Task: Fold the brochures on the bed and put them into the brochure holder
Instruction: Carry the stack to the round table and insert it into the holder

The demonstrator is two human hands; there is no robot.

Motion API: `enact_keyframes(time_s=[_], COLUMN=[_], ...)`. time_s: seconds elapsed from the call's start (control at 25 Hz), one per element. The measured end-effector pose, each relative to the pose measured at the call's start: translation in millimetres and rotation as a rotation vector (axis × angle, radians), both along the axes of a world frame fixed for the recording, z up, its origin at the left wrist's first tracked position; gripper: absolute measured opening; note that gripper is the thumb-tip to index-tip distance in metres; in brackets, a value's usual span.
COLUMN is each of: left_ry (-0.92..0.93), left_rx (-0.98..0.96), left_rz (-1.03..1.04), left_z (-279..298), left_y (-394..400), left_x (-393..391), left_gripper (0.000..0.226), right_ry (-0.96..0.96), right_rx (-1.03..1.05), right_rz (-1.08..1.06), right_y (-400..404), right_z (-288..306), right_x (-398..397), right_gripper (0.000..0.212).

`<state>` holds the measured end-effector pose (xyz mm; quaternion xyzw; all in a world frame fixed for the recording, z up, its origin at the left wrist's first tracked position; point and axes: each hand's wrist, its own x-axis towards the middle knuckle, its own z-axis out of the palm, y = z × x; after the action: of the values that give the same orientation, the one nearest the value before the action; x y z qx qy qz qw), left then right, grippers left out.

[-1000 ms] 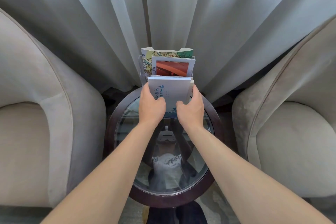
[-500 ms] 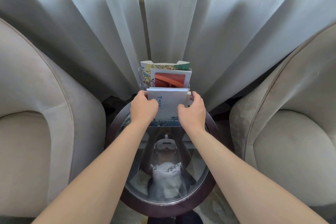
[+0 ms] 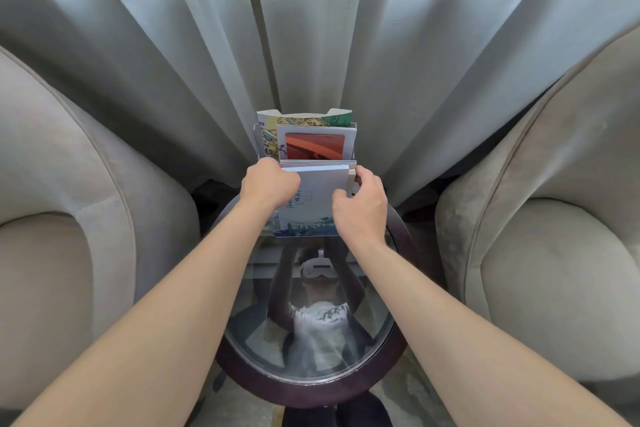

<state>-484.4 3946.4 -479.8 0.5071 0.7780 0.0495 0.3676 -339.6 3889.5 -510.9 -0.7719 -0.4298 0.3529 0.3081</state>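
Both hands, left hand (image 3: 269, 182) and right hand (image 3: 362, 206), gripped the folded pale-blue paper brochure (image 3: 313, 201), seating it in the clear acrylic brochure holder's (image 3: 257, 139) front slot; next, probably release.

Brochure holder (image 3: 257, 135) at the table's (image 3: 311, 392) far edge, before the curtain (image 3: 173, 45); armchairs (image 3: 69, 218) either side

I take this for a hotel room or lounge sitting corner. Two matching beige upholstered armchairs (image 3: 69, 236) (image 3: 554, 253) flank a small round glass-topped table (image 3: 311, 388) with a dark wood rim, set against sheer floor-length curtains (image 3: 173, 45) with daylight behind. On the table stands a clear tiered brochure holder (image 3: 257, 139) stocked with brochures (image 3: 313, 146), which suits guest accommodation.
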Motion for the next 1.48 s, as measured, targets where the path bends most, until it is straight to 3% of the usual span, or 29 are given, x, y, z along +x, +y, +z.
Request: enact_keyframes(time_s=[0.2,0.36,0.48,0.76,1.04,1.48], left_ry=[-0.071,-0.216,-0.275,-0.326,-0.232,-0.151], left_rx=[0.077,0.146,0.214,0.16,0.338,0.233], left_rz=[0.089,0.354,0.42,0.346,0.309,0.184], left_z=[-7,-14,-21,-23,-1,-4], left_y=[-2,-22,-38,-32,-20,-12], left_x=[6,15,28,20,22,25], left_gripper=[0.031,0.038,0.039,0.043,0.055,0.048], right_ry=[0.015,0.029,0.109,0.125,0.039,0.063], right_rx=[-0.097,-0.168,-0.177,-0.15,-0.035,0.025], right_rz=[0.003,0.035,0.097,0.072,0.031,0.034], right_y=[3,-5,-11,-10,19,29], right_z=[-8,-15,-17,-14,16,25], right_x=[-1,1,1,4,2,0], right_gripper=[0.054,0.061,0.068,0.073,0.077,0.068])
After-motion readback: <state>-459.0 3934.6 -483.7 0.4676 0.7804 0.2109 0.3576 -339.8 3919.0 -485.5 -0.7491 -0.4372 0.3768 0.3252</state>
